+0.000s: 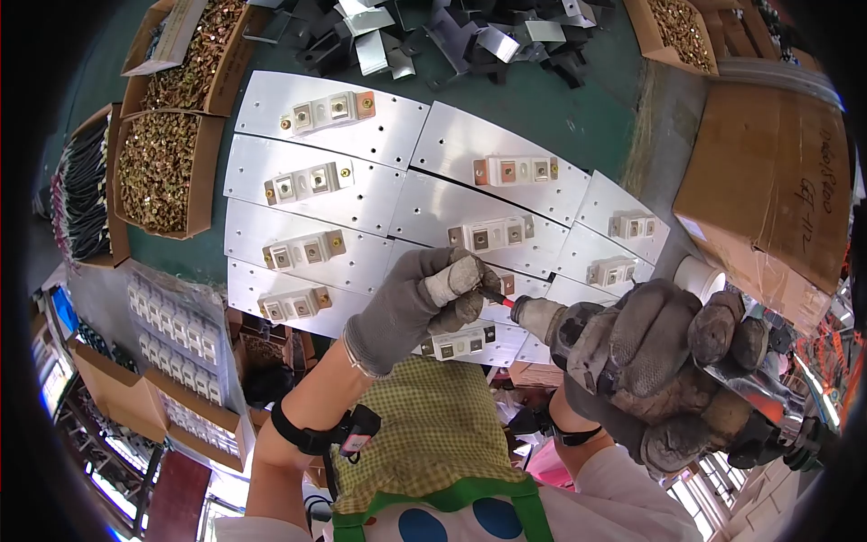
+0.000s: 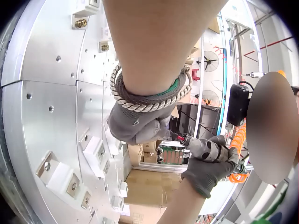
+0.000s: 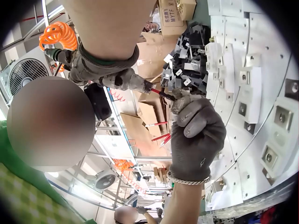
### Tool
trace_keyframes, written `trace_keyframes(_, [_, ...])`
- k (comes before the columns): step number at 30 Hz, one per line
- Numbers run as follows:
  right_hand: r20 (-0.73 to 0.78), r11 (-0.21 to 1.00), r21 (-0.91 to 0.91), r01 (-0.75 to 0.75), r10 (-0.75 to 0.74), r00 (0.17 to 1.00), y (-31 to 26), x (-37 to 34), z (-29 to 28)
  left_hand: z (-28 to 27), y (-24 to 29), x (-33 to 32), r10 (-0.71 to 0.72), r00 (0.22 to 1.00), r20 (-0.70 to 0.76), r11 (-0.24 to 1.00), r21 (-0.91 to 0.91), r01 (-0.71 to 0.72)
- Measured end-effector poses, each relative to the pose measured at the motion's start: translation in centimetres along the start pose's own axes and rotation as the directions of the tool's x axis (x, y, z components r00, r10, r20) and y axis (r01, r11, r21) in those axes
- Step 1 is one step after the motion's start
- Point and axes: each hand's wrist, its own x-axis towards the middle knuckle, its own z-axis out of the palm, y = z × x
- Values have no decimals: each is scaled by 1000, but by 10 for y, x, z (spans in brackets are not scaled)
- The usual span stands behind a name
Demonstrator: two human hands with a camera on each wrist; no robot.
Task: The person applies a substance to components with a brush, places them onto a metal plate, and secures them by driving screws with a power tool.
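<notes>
My gloved left hand (image 1: 406, 303) is above the metal plates, thumb and fingers pinching a small dark piece (image 3: 167, 95) at the end of the driver's red shaft (image 3: 156, 91). Tape wraps one of its fingertips. My gloved right hand (image 1: 646, 361) grips the air driver (image 1: 539, 316), whose taped nose points at the left hand. In the left wrist view the driver (image 2: 201, 148) lies level between the left hand (image 2: 140, 123) and right hand (image 2: 205, 173). Below, white blocks with metal contacts (image 1: 492, 235) sit on silver plates (image 1: 433, 212).
Cartons of brass screws (image 1: 158, 167) stand at the left, beside bundled dark wires (image 1: 86, 190). Black and silver brackets (image 1: 452, 41) are piled at the back. A large cardboard box (image 1: 768, 172) stands at the right; an orange coiled hose (image 3: 58, 35) hangs near the driver.
</notes>
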Motion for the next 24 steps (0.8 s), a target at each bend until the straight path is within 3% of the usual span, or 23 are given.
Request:
trace_keyframes(1, [-2, 1000, -6, -1, 1, 1000, 1, 0, -1, 4, 2, -1, -8, 999, -41, 999, 51, 10])
trace_keyframes(4, [-5, 1000, -22, -8, 8, 1000, -1, -3, -3, 5, 2, 0, -66, 998, -18, 997, -36, 65])
trace_keyframes(7, [5, 999, -42, -26, 26, 1000, -7, -5, -2, 5, -2, 2, -86, 996, -36, 994, 66, 88])
trace_keyframes(13, [-26, 989, -146, -3, 0, 1000, -13, -4, 4, 7, -4, 5, -110, 994, -10, 992, -69, 109])
trace_keyframes(16, [44, 995, -96, -36, 41, 998, -13, -6, -7, 10, 0, 3, -103, 993, -49, 994, 37, 105])
trace_keyframes(17, [39, 998, -67, -7, 10, 999, -8, -8, -12, 9, 0, 3, 48, 991, -125, 967, 253, -15])
trace_keyframes(19, [-14, 994, -16, 107, -108, 994, 8, -9, -21, 6, -3, 3, 372, 913, -165, 734, 655, -181])
trace_keyframes(20, [-38, 992, 0, 123, -123, 992, 13, -9, -25, -5, -16, 12, 666, 741, -85, 470, 819, -329])
trace_keyframes(22, [-57, 996, 29, 82, -80, 995, 16, -11, -34, -5, 0, 5, 646, 764, 3, -7, 1000, 2])
trace_keyframes(24, [-47, 997, 62, -34, 37, 998, 13, -13, -49, -16, -7, 15, 686, 702, 193, -248, 968, -23])
